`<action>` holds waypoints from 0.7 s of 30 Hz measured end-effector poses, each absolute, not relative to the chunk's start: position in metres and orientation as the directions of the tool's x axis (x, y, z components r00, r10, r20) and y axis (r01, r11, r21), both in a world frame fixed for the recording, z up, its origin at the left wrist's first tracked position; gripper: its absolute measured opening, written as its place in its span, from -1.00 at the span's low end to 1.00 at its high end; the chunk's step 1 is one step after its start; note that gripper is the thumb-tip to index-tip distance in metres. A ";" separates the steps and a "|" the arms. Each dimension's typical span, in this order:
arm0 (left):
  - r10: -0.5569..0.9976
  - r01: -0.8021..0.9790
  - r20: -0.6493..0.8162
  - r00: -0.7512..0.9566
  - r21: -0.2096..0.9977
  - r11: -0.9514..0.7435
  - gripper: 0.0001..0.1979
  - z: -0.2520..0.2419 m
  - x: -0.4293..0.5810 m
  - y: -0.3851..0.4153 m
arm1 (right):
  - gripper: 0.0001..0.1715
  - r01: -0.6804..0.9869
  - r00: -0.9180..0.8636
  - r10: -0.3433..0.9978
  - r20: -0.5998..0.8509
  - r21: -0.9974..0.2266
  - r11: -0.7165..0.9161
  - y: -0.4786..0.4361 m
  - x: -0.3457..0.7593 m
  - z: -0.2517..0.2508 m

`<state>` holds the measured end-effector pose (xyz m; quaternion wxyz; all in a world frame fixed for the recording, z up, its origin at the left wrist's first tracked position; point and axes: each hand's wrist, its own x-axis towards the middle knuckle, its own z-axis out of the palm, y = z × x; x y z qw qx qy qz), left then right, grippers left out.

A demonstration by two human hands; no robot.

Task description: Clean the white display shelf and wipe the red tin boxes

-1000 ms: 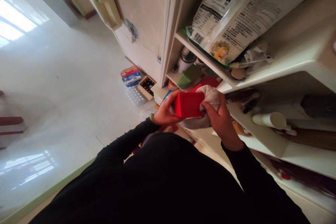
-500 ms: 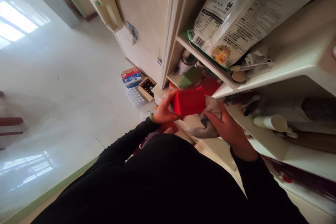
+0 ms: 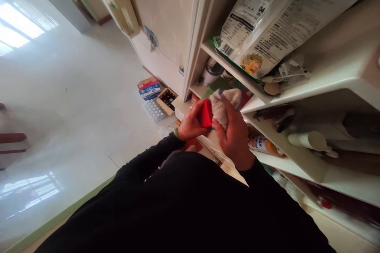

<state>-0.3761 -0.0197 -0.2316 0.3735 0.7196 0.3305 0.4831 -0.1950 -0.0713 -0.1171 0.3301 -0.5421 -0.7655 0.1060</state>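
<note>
I stand at an open white shelf unit (image 3: pixel 299 87) and look down at my hands. My left hand (image 3: pixel 191 123) grips a small red box (image 3: pixel 206 115) from the left side. My right hand (image 3: pixel 233 136) is closed round a pale, bunched cloth (image 3: pixel 225 104) and presses it against the box's right face, hiding most of the box. Both hands hover in front of the lower shelf, just off its edge. My black sleeves and torso fill the bottom of the view.
Large printed bags (image 3: pixel 267 19) lie on the upper shelf. A white tube (image 3: pixel 307 140), an orange-labelled bottle (image 3: pixel 263 145) and cans (image 3: pixel 211 72) sit on lower shelves. On the glossy white floor stand a blue-and-red carton (image 3: pixel 147 87), a bottle pack (image 3: pixel 153 108) and a small box (image 3: pixel 166 97).
My right hand has brought the cloth up from below the box and over its right side. The red box has turned edge-on, showing far less of it.
</note>
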 end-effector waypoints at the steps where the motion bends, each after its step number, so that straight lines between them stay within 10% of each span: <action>1: 0.838 0.120 0.443 0.317 0.858 -0.499 0.14 -0.233 -0.377 -0.019 | -0.27 0.761 -0.216 0.895 0.390 -0.508 0.404 -0.071 -0.197 -0.117; 21: 0.817 0.024 0.499 0.287 0.849 -0.527 0.07 -0.237 -0.367 -0.007 | -0.35 0.744 -0.334 0.833 0.442 -0.420 0.521 -0.074 -0.202 -0.096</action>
